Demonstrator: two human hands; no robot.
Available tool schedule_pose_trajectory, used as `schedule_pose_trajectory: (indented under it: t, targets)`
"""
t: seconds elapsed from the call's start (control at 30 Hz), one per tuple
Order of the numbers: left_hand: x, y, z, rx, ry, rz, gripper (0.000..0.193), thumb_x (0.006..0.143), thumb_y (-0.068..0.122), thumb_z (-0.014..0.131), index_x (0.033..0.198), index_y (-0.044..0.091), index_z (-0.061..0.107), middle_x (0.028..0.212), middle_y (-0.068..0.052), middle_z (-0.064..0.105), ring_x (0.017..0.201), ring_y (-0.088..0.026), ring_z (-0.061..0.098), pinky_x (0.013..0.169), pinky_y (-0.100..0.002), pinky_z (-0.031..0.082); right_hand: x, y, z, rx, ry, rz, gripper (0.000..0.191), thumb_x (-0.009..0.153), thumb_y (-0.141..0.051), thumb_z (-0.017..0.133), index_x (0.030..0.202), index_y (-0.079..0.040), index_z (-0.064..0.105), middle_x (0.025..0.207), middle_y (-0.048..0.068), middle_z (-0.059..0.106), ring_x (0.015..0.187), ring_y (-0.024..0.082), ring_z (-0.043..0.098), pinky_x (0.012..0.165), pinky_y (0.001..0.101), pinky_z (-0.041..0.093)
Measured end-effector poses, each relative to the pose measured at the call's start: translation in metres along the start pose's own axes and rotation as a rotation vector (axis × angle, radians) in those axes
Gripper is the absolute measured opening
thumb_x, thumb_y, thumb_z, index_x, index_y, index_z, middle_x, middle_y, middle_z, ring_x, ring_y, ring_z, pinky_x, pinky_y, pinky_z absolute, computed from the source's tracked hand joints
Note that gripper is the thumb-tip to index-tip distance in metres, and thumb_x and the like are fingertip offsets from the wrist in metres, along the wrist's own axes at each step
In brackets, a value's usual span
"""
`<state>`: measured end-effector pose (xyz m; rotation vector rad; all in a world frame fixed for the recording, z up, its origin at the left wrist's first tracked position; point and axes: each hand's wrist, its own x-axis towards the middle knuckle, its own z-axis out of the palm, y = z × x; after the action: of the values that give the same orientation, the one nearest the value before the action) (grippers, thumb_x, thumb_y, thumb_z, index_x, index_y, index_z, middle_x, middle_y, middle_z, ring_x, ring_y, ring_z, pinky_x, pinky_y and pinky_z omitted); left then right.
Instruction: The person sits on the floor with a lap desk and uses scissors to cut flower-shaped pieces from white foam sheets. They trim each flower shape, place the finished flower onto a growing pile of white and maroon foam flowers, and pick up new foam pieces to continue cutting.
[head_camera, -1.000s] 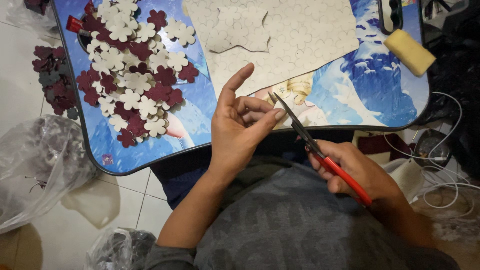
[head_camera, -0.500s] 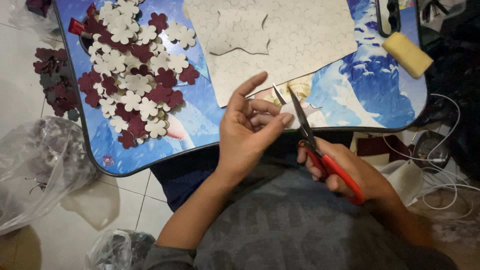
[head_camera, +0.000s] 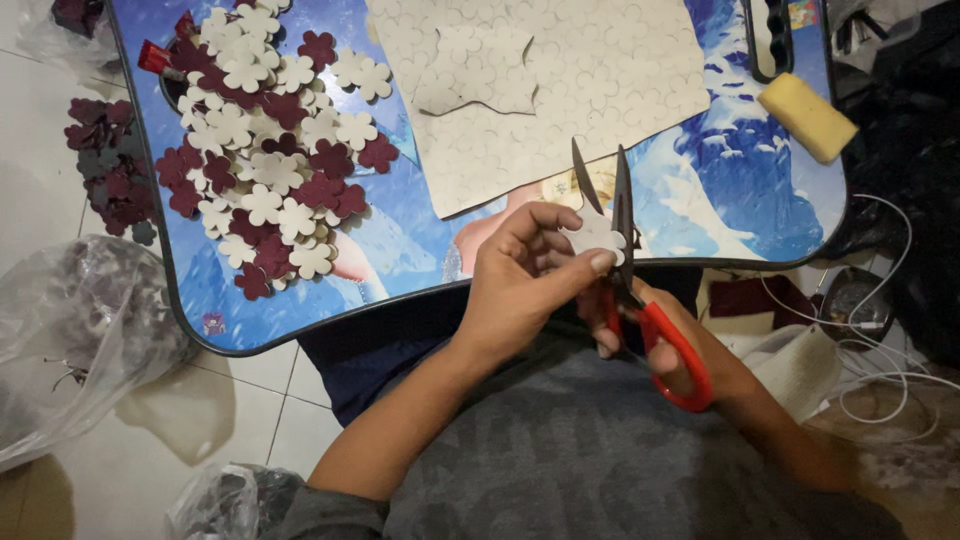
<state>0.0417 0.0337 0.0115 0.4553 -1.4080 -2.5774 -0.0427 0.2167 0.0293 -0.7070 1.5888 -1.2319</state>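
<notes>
Two blades of the scissors (head_camera: 622, 215), gripped in the right hand (head_camera: 680, 345), gape around the small white cutout (head_camera: 592, 236) pinched by the left hand (head_camera: 525, 290) over the table (head_camera: 420, 262) edge, so they could nick a fingertip.
</notes>
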Motion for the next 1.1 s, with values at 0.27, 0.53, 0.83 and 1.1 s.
schedule_pose_trajectory:
  t: [0.27,0.53,0.83,1.1]
  targets:
    - [-0.0017,-0.0060,0.0024,-0.072,0.008,-0.022,0.031,0.094,0.009,0.078,0.117,0.004,0.059,0.090,-0.003,0.064,0.079,-0.006,0.065,0.069,-0.020,0.053,0.0026,0.0066,0.0013,-0.004,0.002,-0.050,0.124,0.062,-0.105,0.044,0.125,0.002,0.048,0.087,0.004,0.050,0.079,0.015,0.051,0.075,0.0319,0.048]
    - [-0.0034,-0.0014,0.0017,-0.018,0.011,-0.021,0.029,0.094,0.010,0.077,0.116,0.004,0.060,0.092,-0.003,0.067,0.079,-0.006,0.067,0.070,-0.021,0.055,0.0000,0.0003,-0.0033,-0.109,-0.006,-0.028,0.127,0.061,-0.107,0.039,0.125,0.003,0.051,0.088,0.003,0.051,0.081,0.015,0.053,0.075,0.0316,0.048]
    - [-0.0030,-0.0067,0.0034,0.038,0.032,0.007,0.030,0.092,0.010,0.080,0.115,0.004,0.061,0.089,-0.001,0.067,0.078,-0.005,0.064,0.069,-0.019,0.052,0.0002,0.0042,0.0011,-0.063,0.043,-0.004,0.118,0.062,-0.105,0.044,0.113,0.000,0.049,0.085,0.003,0.048,0.074,0.011,0.048,0.068,0.0288,0.050]
    - [-0.0022,-0.0110,0.0043,-0.010,0.031,-0.024,0.030,0.092,0.010,0.080,0.116,0.003,0.062,0.088,-0.001,0.067,0.077,-0.005,0.065,0.068,-0.019,0.052,0.0015,0.0057,0.0043,-0.035,0.088,-0.014,0.118,0.060,-0.105,0.046,0.115,-0.001,0.052,0.081,0.001,0.047,0.070,0.011,0.047,0.066,0.0291,0.049]
